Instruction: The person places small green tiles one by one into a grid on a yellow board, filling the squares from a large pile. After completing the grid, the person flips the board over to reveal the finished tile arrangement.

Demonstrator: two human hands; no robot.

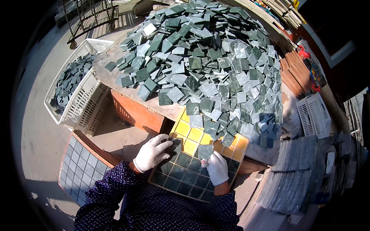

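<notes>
Dark patterned sleeves (110, 183) closest to camera, both mine, with white gloves past the cuffs. Gridded yellow tray (195, 134) sits right in front of me: near rows filled with dark green tiles (184, 174), far rows showing yellow cells, a few loose tiles lying over its far edge. Right hand (217, 168) nearly closed, thumb and fingers pinching the near edge of one grey-green tile (205, 151), which is over the tray where the filled rows meet the yellow ones. Left hand (153, 153) half open, fingers curved over the tray's left edge, tips at a dark tile (175, 144); can't tell from this angle if it's gripped or just touched. Big heap of loose green and grey tiles (204, 57) directly beyond the tray, spread over the surface (110, 82). White slotted basket (86, 96) off to the left, more tiles in it. Tile-faced panel (79, 163) by my left elbow. Right side: stacked grey sheets (285, 184), white crate (314, 115) behind them, red-brown boards (295, 73) farther back.
</notes>
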